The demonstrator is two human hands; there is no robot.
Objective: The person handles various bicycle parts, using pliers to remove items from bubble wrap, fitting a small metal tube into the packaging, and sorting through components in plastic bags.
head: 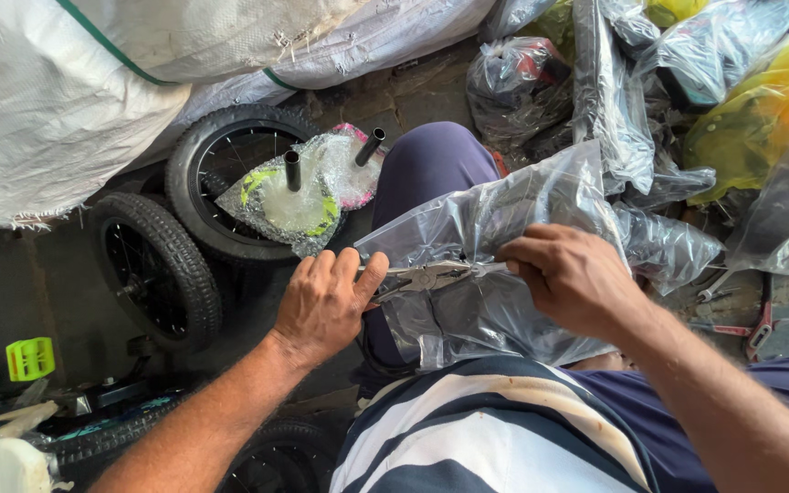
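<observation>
left hand point(321, 306) grip: pinching pliers point(431, 276) | right hand point(573, 278) grip: clenched on clear plastic bag point(495, 265), contents unclear

Clear plastic bag point(495, 274) across the lap | wrapped white part point(299, 196) in clear film on a tyre | dark and yellow bagged goods point(751, 119) upper right | white woven sack point(57, 91) upper left

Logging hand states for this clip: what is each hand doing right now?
Left hand: closed on the pliers handles.
Right hand: closed, pinching the clear plastic bag at the pliers' tip.
</observation>
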